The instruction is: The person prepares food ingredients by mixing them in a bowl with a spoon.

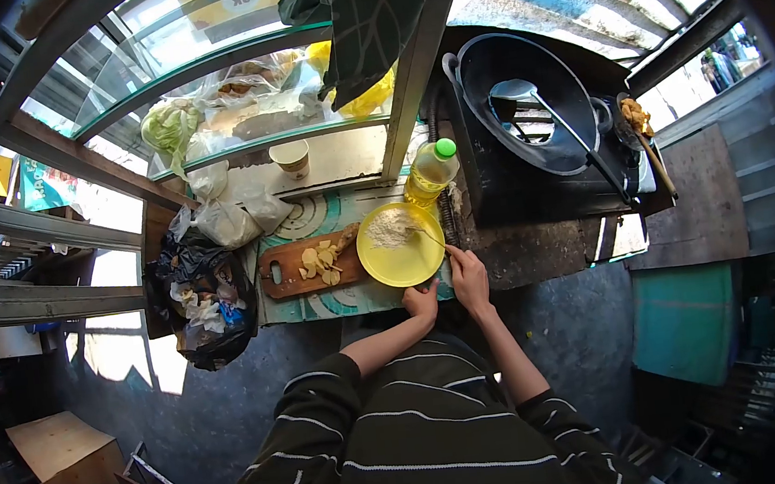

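Note:
A yellow bowl holding a heap of white flour sits at the counter's front edge. My left hand grips its near rim, thumb on top. In my right hand is the thin handle of a spoon-like utensil; its head is in the flour, so its exact kind is hidden. Left of the bowl lies a wooden cutting board with sliced pale pieces and a brown knobbly root. Just behind the bowl stands an oil bottle with a green cap.
A big dark wok with a long-handled ladle rests on the stove to the right. Plastic bags and a black trash bag are at left. A paper cup stands by the glass case, with cabbage inside.

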`<state>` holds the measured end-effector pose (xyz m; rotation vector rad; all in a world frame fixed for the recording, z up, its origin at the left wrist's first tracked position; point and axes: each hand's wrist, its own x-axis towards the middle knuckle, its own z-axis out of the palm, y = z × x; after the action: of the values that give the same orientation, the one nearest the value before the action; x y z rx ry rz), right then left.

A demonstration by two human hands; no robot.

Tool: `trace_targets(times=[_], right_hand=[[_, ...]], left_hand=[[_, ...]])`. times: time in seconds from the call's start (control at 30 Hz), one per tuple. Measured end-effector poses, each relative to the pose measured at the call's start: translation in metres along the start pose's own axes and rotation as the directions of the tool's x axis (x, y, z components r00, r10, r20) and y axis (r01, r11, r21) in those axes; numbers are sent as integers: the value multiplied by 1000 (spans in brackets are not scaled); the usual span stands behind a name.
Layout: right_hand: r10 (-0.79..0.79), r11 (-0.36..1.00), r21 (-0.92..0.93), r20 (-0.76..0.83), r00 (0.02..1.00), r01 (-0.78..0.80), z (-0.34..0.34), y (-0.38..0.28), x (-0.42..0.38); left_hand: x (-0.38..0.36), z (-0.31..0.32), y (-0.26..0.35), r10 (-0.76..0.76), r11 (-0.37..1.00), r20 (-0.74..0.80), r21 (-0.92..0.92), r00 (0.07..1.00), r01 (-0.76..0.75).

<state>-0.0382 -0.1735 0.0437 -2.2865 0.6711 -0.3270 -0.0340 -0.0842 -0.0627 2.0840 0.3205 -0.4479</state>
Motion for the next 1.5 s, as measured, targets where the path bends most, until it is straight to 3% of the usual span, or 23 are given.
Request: trace_targets(times=[0.23, 0.3, 0.33, 0.4, 0.47, 0.53, 0.57, 0.63, 0.67, 0.73, 0.8, 0.87, 0.93, 1.0, 1.03, 1.1, 1.2, 1.27, 1.33, 1.4, 1.47, 1.5], right_hand=[[-18, 999, 31, -39, 999, 19, 10, -2, 4], [-54, 998, 33, -42, 998, 55, 17, -5, 8], [-78, 997, 26, -9, 997, 78, 21, -7, 9], [-109, 994, 23, 27, 994, 108, 26, -9, 11], [-126, 989, -67, 113, 986, 134, 29, -6, 6], [-165, 983, -68, 88, 982, 171, 24, -4, 2], [-158, 986, -48, 87, 984, 162, 19, -2, -1], [-104, 994, -35, 91, 990, 107, 6, -2, -5], [-105, 994, -32, 91, 990, 108, 4, 1, -5], [-46, 999, -17, -16, 999, 45, 5, 6, -4], [-5, 1000, -4, -8, 1000, 5, 10, 9, -1], [-3, 998, 69, -46, 999, 6, 17, 11, 1], [26, 995, 96, -50, 998, -22, 25, 17, 0], [99, 973, 218, -90, 991, -77, 36, 25, -4], [147, 963, 237, -79, 986, -125, 35, 25, -8], [185, 945, 287, -86, 979, -154, 37, 24, -14], [217, 940, 279, -48, 975, -196, 40, 32, -22], [202, 978, 68, -51, 978, -198, 44, 34, -25], [142, 990, 9, -67, 988, -141, 40, 26, -24], [247, 969, -2, 43, 968, -247, 32, 16, -23], [253, 967, 1, 66, 965, -254, 34, 22, -24], [256, 967, -4, 57, 965, -256, 34, 20, -24]], left_hand=[[8, 15, -7, -27, 987, -49, -161, 998, 18], [8, 17, -7, 63, 924, -138, -367, 988, -110], [10, 15, -7, 61, 922, -152, -370, 987, -114], [8, 9, -8, 75, 955, -37, -285, 996, -83], [5, 4, -9, 99, 956, -53, -272, 994, -109], [8, -4, -15, 60, 998, 236, -50, 970, -49], [10, -9, -19, 58, 998, 229, -49, 972, -48], [1, -38, -5, -66, 996, 567, -6, 821, 84], [0, -53, -1, -66, 997, 565, -5, 823, 83], [1, -85, 2, 24, 999, 705, 13, 709, -47], [5, -112, 7, -1, 1000, 683, 12, 731, -10], [14, -140, 8, 125, 983, 483, -178, 867, -43], [32, -168, 12, 228, 968, 210, -151, 951, -199], [57, -192, 12, 307, 951, -56, -6, 950, -308], [69, -201, 10, 314, 949, -58, 0, 948, -314], [89, -215, 6, 366, 923, -271, 232, 890, -308], [109, -221, -5, 395, 884, -238, 360, 887, -298], [116, -225, -7, 374, 882, -214, 383, 903, -275], [118, -233, -2, 453, 818, -186, 476, 872, -323], [120, -236, 8, 448, 824, -167, 458, 878, -333], [129, -234, 24, 591, 791, -328, 412, 737, -452], [142, -231, 28, 609, 784, -299, 366, 735, -501]])
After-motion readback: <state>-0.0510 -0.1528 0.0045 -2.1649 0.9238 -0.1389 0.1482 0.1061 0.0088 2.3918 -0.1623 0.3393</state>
